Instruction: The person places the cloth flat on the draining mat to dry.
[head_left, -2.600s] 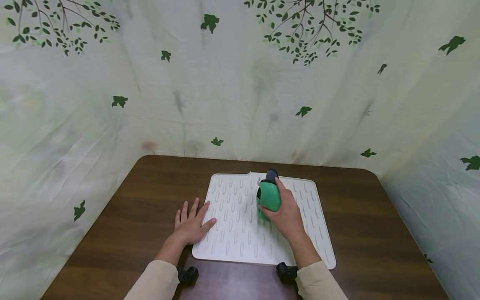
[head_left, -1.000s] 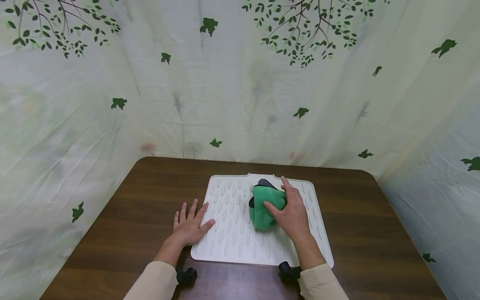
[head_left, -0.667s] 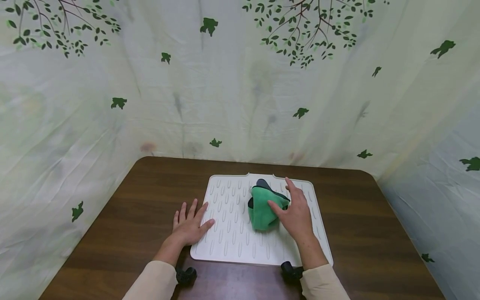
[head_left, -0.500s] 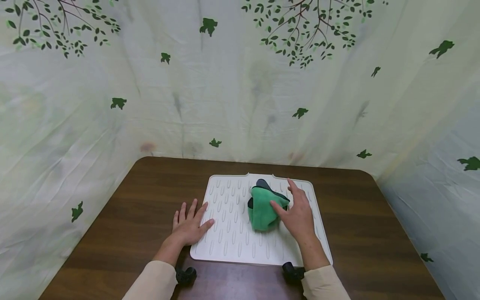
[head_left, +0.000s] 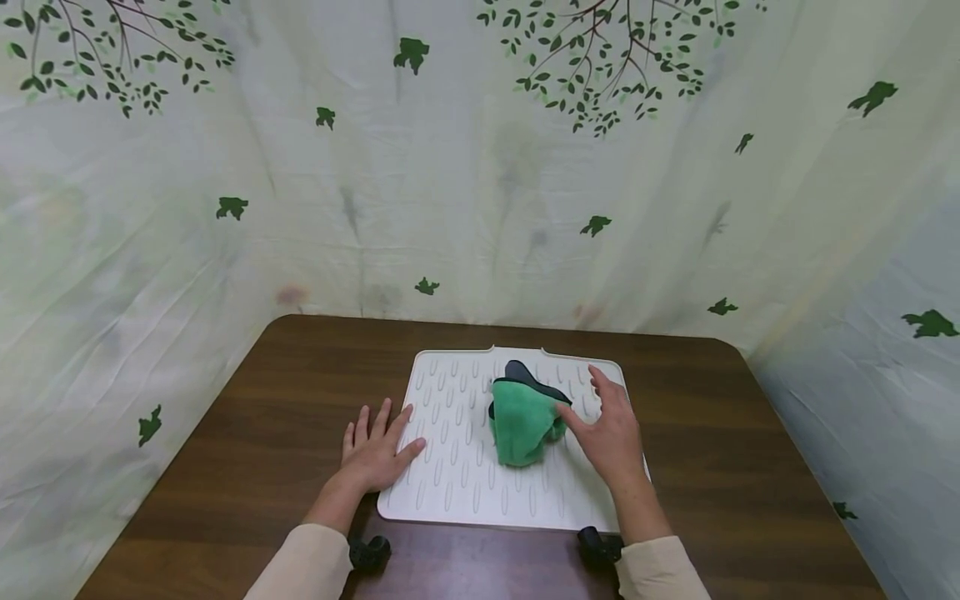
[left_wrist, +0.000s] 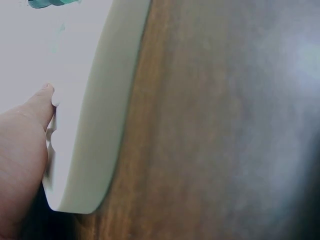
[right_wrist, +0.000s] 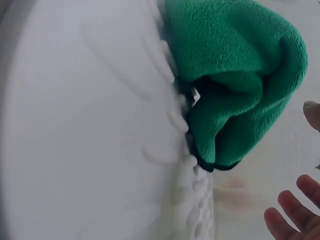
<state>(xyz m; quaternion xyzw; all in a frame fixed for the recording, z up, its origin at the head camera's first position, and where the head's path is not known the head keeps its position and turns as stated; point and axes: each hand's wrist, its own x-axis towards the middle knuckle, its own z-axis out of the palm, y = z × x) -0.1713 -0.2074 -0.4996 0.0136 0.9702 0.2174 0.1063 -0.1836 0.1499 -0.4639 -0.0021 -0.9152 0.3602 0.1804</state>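
A crumpled green fleecy cloth [head_left: 525, 417] with a dark edge lies on the white ridged board [head_left: 457, 492], right of its middle. In the right wrist view the green cloth [right_wrist: 225, 45] stands up in loose folds. My right hand [head_left: 611, 437] hovers at the cloth's right side, thumb and fingers spread, with nothing held. The right wrist view shows a gap between its fingertips [right_wrist: 282, 222] and the cloth. My left hand [head_left: 375, 458] rests with spread fingers on the board's left edge, its thumb [left_wrist: 42, 100] lying on the board.
Beneath the board is a brown wooden table [head_left: 720, 467]. A pale curtain [head_left: 465, 183] printed with leaves and branches encloses the table behind and at both sides. Black wrist cameras [head_left: 370, 552] sit at both cuffs.
The right hand has let go of the green cloth and drawn away to the right. The cloth has come nearer and sits more spread out. The left hand has stayed in place.
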